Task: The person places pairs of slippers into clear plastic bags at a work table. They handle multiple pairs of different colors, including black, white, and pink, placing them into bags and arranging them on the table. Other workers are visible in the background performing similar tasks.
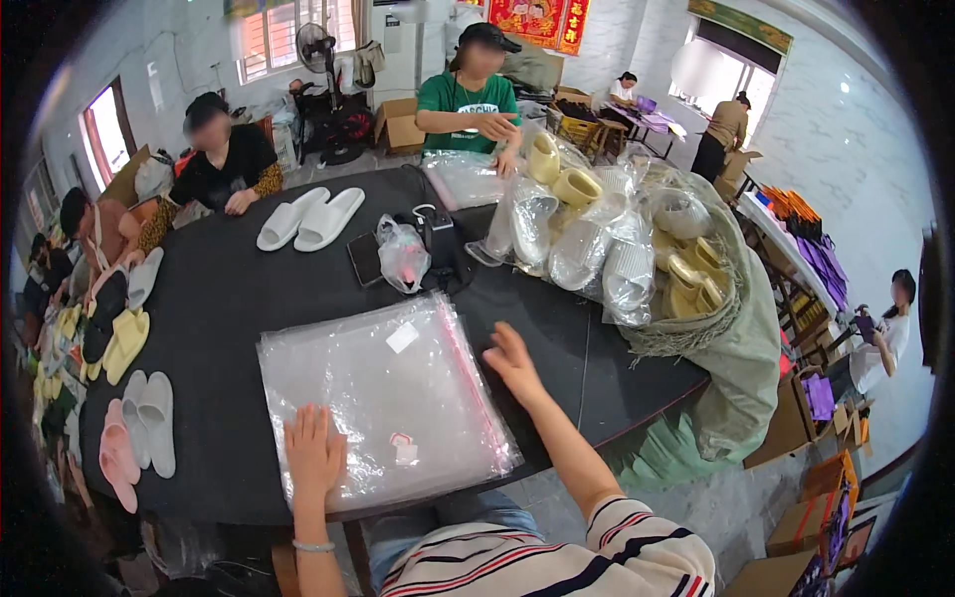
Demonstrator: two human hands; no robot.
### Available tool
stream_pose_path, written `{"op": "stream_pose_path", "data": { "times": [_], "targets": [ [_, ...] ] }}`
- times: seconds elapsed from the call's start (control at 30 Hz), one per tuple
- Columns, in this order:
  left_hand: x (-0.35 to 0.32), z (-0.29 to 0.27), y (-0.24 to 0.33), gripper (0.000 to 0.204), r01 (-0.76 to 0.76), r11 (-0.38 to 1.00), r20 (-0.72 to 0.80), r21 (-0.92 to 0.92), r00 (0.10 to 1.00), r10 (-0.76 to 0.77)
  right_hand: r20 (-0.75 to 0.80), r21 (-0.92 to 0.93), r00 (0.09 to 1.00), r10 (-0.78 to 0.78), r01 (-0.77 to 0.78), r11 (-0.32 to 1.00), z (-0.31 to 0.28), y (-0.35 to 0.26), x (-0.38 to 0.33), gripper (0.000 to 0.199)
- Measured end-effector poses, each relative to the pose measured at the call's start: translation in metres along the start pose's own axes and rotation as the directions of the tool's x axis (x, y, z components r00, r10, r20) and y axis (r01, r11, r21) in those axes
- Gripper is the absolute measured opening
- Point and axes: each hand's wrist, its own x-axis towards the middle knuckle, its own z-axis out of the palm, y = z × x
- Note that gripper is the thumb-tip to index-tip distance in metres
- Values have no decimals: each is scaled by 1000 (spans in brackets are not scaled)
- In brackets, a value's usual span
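A stack of large clear plastic bags (383, 373) with a pink strip along the right side lies before me on the black table. Flat on the stack's left edge rests my left hand (314, 450), fingers stretched out, with nothing in it. My right hand (512, 358) hovers beside the stack's right edge, its fingers apart and holding nothing. Two small white labels show on the bags, one near the top and one near the bottom. Beyond the stack sit a small knotted plastic bag (402, 256) and a dark device (435, 234).
On the right, a green sack (731, 348) overflows with bagged slippers (582, 249). White slippers (323, 219) lie at the far left; yellow (126, 343), white and pink pairs (117, 458) line the left edge. Co-workers sit across and left; one handles clear bags (466, 179). Cardboard boxes stand at right.
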Motion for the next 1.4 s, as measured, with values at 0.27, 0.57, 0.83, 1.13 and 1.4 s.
{"op": "stream_pose_path", "data": {
  "times": [0.27, 0.57, 0.83, 1.13, 1.4],
  "targets": [
    [0, 0, 2, 56, 12, 999, -70, -44, 997, -15, -686, 679, 660, 307, 427, 597, -153, -15, 43, 64],
    [1, -3, 5, 57, 19, 996, -76, -86, 997, -26, -577, 806, 662, 478, 371, 460, -205, -10, 58, 39],
    [-2, -10, 5, 59, 47, 995, -18, -85, 999, -49, -293, 956, 838, 460, 249, 155, -104, -37, -11, 13],
    [-1, -5, 2, 58, 22, 999, -36, -33, 999, -23, -152, 940, 947, 282, 227, -254, 14, -177, -51, 24],
    [-1, -8, 5, 56, 30, 998, -39, -51, 999, -32, 510, 786, 848, 144, -391, -479, 171, -179, -83, 27]
  ]
}}
